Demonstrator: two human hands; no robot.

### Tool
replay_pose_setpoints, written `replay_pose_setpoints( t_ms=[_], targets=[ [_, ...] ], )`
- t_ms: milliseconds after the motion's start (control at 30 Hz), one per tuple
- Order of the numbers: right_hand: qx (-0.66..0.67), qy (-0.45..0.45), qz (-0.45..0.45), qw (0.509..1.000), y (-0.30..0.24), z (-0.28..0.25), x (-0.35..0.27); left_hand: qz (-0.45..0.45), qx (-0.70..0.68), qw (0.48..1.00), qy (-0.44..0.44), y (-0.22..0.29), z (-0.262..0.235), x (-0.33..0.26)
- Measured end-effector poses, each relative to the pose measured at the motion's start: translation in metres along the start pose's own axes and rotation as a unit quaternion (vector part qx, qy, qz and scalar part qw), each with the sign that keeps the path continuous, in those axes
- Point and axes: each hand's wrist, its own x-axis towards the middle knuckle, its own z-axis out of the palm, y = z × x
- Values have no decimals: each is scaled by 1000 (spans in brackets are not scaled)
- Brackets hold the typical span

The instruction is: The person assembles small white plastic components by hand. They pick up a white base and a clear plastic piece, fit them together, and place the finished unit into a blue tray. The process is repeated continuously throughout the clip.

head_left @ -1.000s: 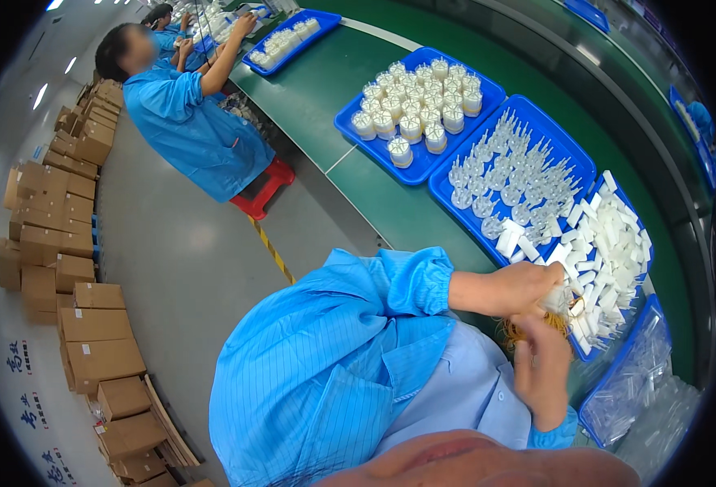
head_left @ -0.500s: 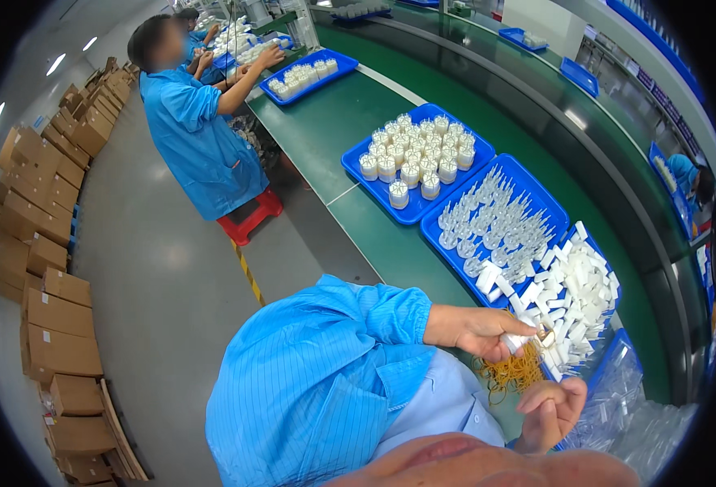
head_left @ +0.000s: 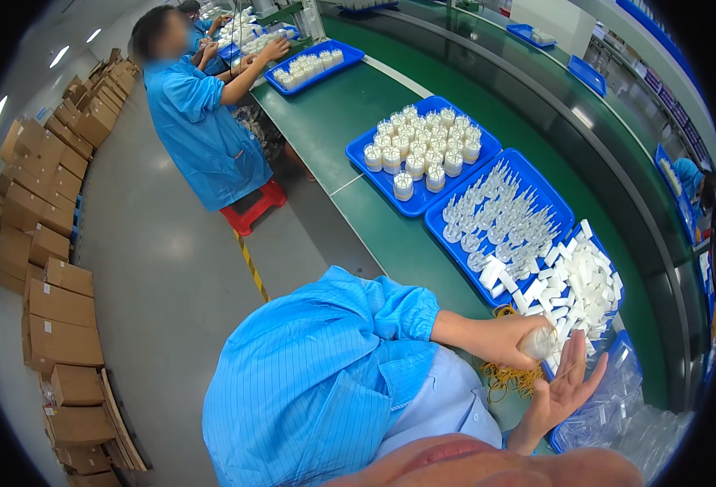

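Observation:
My left hand [head_left: 504, 339] is closed around a round, whitish cylindrical piece [head_left: 539, 342], its clear-looking end facing my other hand. Close by, my right hand [head_left: 559, 398] has its fingers spread and its palm up; I cannot make out whether a thin band lies across the fingers. Beneath my hands lies a pile of yellow rubber bands [head_left: 508, 380], partly hidden by the left hand. Just beyond, a heap of white blocks [head_left: 581, 280] fills a blue tray. Clear spiked plastic parts [head_left: 496, 213] stand in the tray beside it.
Farther along the green table [head_left: 366, 207], a blue tray [head_left: 411, 208] holds several finished-looking white cylinders [head_left: 423, 146]. Clear plastic bags [head_left: 618, 406] lie at the right. A co-worker [head_left: 200, 130] sits on a red stool [head_left: 254, 209] at the far left. Cartons [head_left: 62, 325] line the floor.
My left hand has turned and now wraps the piece with its round end showing. My right hand has gone from curled fingers to spread ones and moved up towards the piece.

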Motion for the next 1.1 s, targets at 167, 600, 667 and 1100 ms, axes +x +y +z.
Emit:
replay_pose_setpoints(
  t_ms=[167,600,667,1100],
  targets=[
    [-253,-127,-31,959,22,-12,-4,-21,188,978,-91,9,-4,1],
    [9,-57,224,973,54,19,-7,-8,-75,995,-61,5,-33,-22],
    [-36,-119,150,981,50,25,-7,100,-3,995,2,-20,-41,-23],
    [-260,-98,138,951,57,-20,-14,57,387,720,573,16,-255,-121]
  ],
)
